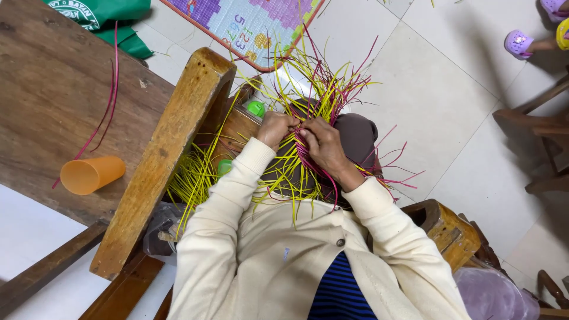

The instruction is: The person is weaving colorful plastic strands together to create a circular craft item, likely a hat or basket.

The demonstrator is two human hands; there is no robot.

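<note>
The strips [308, 106] held between the left hand [275, 127] and the right hand [323, 148] look like thin, smooth, slightly glossy plastic or dyed fibre in yellow and magenta, which of the two cannot be told; they lie over a dark matt cloth [358, 133], and the sleeves [237, 189] are soft cream knit with a matt finish. The table [47, 101] at left is worn, rough, dull brown wood, the slanted beam [166, 154] is varnished wood with a scuffed sheen, and the cup [92, 175] is smooth orange plastic. The floor [438, 112] is pale, smooth tile with a low gloss, and the far mat [249, 24] looks like printed foam or plastic.
</note>
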